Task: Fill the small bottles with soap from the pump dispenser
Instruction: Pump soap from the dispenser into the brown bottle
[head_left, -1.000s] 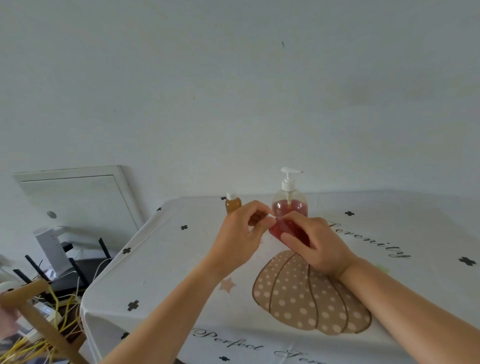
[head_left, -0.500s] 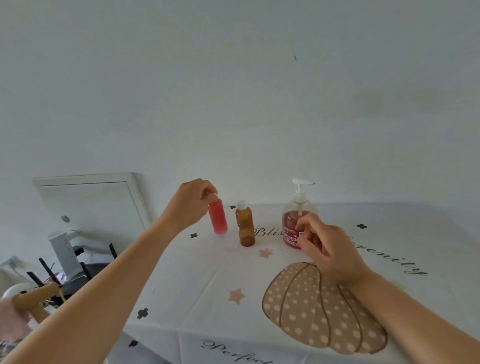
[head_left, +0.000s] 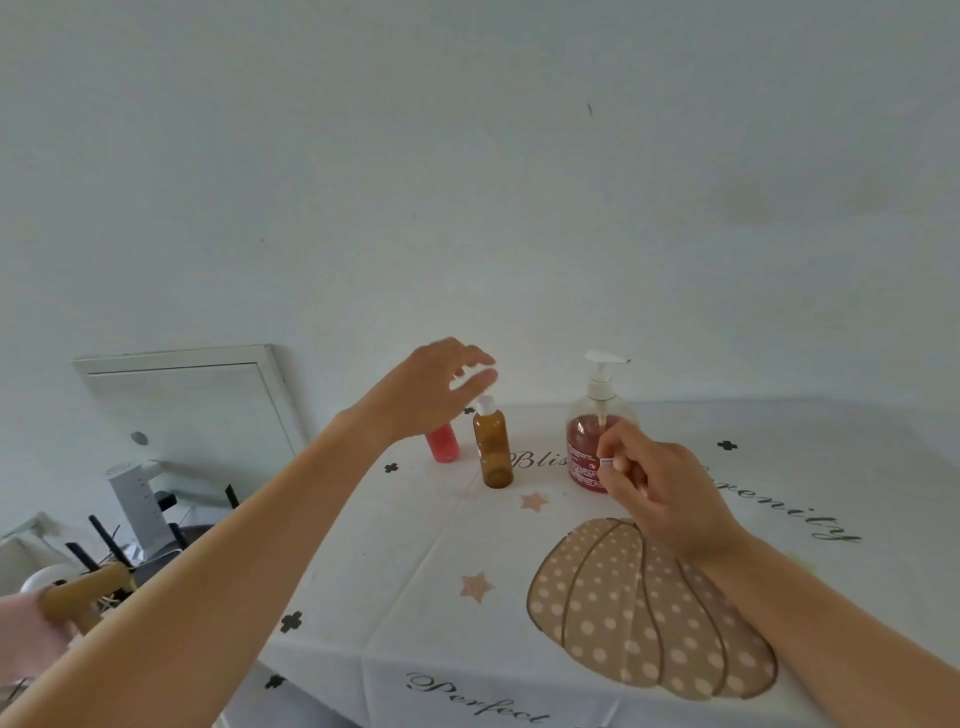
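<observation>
A small pink-filled bottle (head_left: 443, 446) stands at the back of the table, its top hidden behind my left hand (head_left: 434, 387). That hand hovers just above it with fingers spread and holds nothing. Right of it stands a small amber bottle (head_left: 492, 452) with a white cap. The clear pump dispenser (head_left: 597, 415), partly full of red soap, stands further right. My right hand (head_left: 657, 491) hangs in front of the dispenser with fingers curled and fingertips close together. I cannot make out anything held in them.
The table wears a white cloth (head_left: 415, 571) printed with a dotted pumpkin (head_left: 623, 613), stars and script. Its left edge drops off to a white framed panel (head_left: 187, 410) against the wall and clutter with black prongs and a wooden piece (head_left: 88, 587).
My left hand carried the pink bottle left, stood it beside the amber bottle, let go and lifted with fingers spread. My right hand stayed near the dispenser.
</observation>
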